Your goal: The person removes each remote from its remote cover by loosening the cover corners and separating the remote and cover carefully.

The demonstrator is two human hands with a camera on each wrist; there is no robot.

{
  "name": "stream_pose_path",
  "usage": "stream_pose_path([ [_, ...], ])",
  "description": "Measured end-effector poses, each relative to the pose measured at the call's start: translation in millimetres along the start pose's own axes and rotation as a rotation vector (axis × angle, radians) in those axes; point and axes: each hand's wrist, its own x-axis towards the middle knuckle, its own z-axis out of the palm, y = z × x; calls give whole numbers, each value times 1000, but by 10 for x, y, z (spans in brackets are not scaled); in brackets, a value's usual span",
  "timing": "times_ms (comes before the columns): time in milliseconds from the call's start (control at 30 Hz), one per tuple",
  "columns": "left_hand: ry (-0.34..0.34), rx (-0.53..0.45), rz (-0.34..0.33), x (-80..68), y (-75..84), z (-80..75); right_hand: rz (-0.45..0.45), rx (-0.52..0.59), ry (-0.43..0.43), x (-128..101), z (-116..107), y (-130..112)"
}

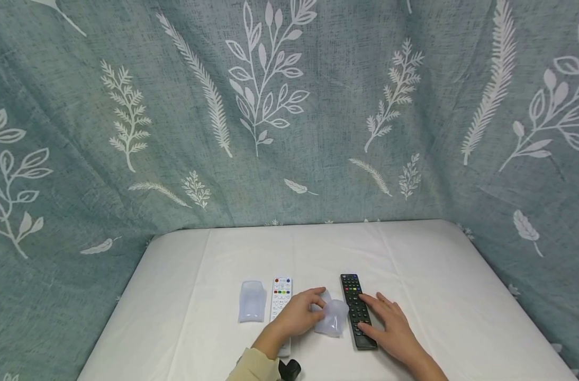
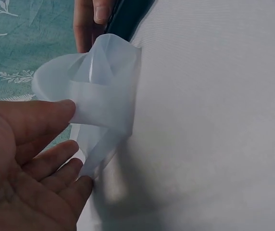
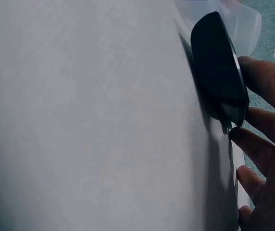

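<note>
My left hand (image 1: 299, 312) has its thumb and fingers at the near edge of a translucent, folded silicone remote cover (image 1: 334, 319). In the left wrist view the thumb tip meets a turned-back flap of the cover (image 2: 92, 103), while the lower fingers reach its bottom end. A black remote (image 1: 351, 296) with many buttons lies just to the right of it. My right hand (image 1: 389, 328) touches this remote, its thumb over the lower buttons and its fingers along the right edge. The remote's dark end (image 3: 217, 60) shows beside the thumb in the right wrist view.
A second translucent cover (image 1: 252, 301) lies flat at the left. Beside it is a white remote (image 1: 281, 291) with coloured buttons, partly hidden under the left forearm. All rest on a white-covered table (image 1: 213, 286) with a green leaf-patterned cloth (image 1: 327, 106) hanging behind and at the sides.
</note>
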Motion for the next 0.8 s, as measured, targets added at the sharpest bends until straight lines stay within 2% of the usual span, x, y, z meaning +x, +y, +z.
stream_pose_path([
  [567, -13, -17, -23, -26, 65, -16, -15, 1, 12, 1, -1, -12],
  [800, 8, -13, -7, -42, 64, -53, 27, -15, -17, 9, -9, -41],
])
